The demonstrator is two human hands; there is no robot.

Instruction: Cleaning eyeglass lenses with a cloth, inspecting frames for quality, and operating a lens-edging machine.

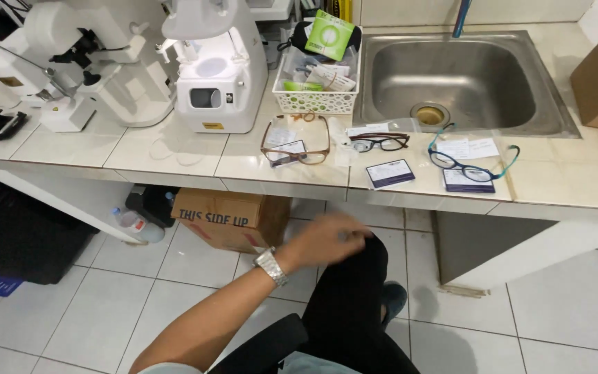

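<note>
Just beyond the left hand (330, 239), which wears a shiny metal wristwatch (271, 266) and rests on matt black cloth trousers (351, 305), the counter (167, 149) is glossy pale ceramic tile. Above the hand lie brown plastic-looking glasses (295, 142), and farther right a brushed steel sink (461, 76) gleams dully. Left of the hand sits a rough brown cardboard box (226, 218) on smooth, glossy floor tiles (562, 305).

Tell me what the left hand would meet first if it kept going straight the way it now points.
The left hand lies blurred on the knee of the dark trouser leg, pointing right and slightly up. Going on, it would probably meet the white counter support below the sink first; depth is unclear.
</note>
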